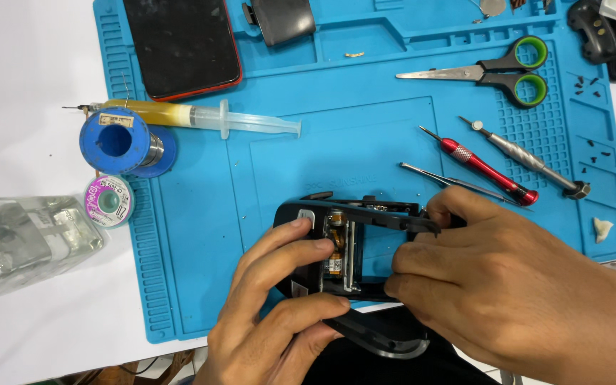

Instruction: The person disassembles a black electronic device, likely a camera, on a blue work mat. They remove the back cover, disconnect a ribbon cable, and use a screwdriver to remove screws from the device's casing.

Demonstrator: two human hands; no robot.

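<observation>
A black opened electronic device (354,242) with exposed circuitry and a black frame lies at the near edge of the blue work mat (201,235). My left hand (279,306) grips its left end, fingers on top and thumb at the near side. On the right end, my right hand (507,285) pinches the black frame with curled fingers. A curved black cover piece (383,335) sits under the device, partly hidden by both hands.
On the mat: a red screwdriver (483,167), a silver screwdriver (529,160), tweezers (458,184), green-handled scissors (500,71), a syringe (201,117), a blue solder spool (119,142), a small pink spool (108,201), a dark phone (180,43). A clear plastic bag (23,242) lies left.
</observation>
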